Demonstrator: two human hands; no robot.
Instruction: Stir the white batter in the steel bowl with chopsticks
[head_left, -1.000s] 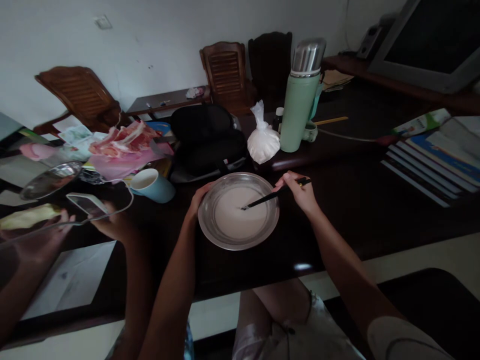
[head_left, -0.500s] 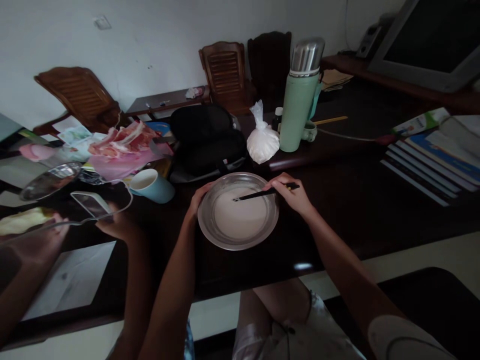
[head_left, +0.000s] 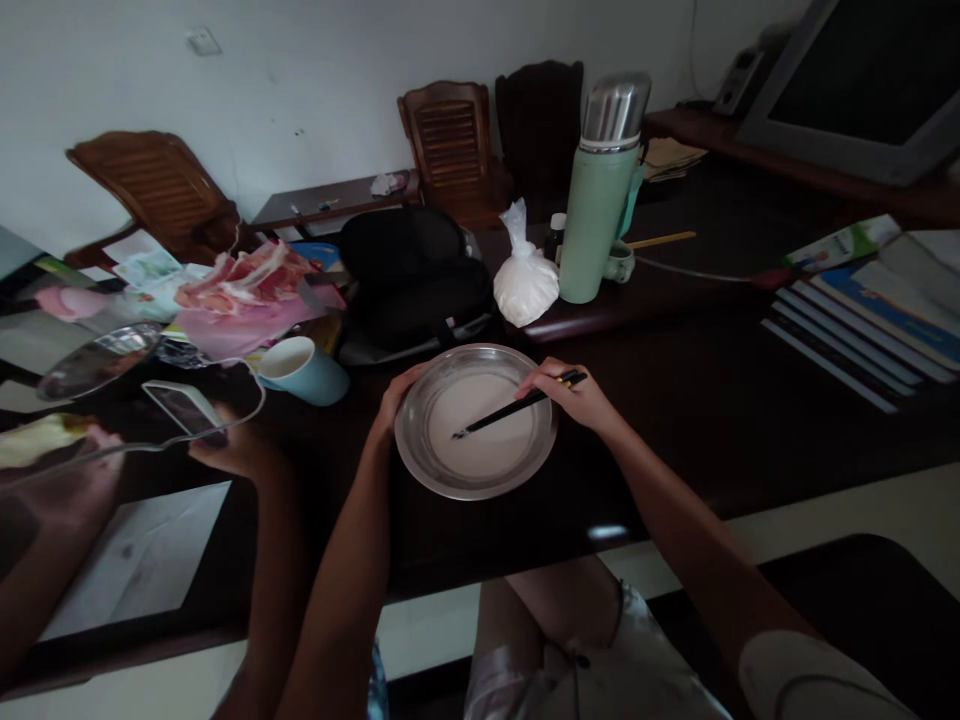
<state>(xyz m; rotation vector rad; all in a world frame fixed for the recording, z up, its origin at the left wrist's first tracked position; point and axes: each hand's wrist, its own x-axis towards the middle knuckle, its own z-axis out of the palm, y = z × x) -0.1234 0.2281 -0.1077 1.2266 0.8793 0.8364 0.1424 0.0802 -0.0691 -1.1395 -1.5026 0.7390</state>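
Observation:
A round metal bowl (head_left: 420,462) stands on the dark table, holding a smooth whitish batter (head_left: 487,455). My left hand (head_left: 397,400) grips the bowl's left side, fingers around the outer wall. Black chopsticks (head_left: 517,405) are pinched in my right hand (head_left: 574,395) above the right rim. Their tips dip into the batter left of its middle. Just beyond the bowl sits a tied clear plastic bag (head_left: 526,285) of white powder.
At left, another person's hand (head_left: 236,445) holds a phone (head_left: 184,410) with a white cable. A blue mug (head_left: 306,372), raw meat (head_left: 247,275) and a black case (head_left: 420,290) lie beyond. A green thermos (head_left: 598,220) stands behind; books (head_left: 862,330) are stacked at right.
My right hand has shifted slightly left and down, and the chopstick tips have moved left and nearer to me through the batter. The bowl and my left hand have stayed in place.

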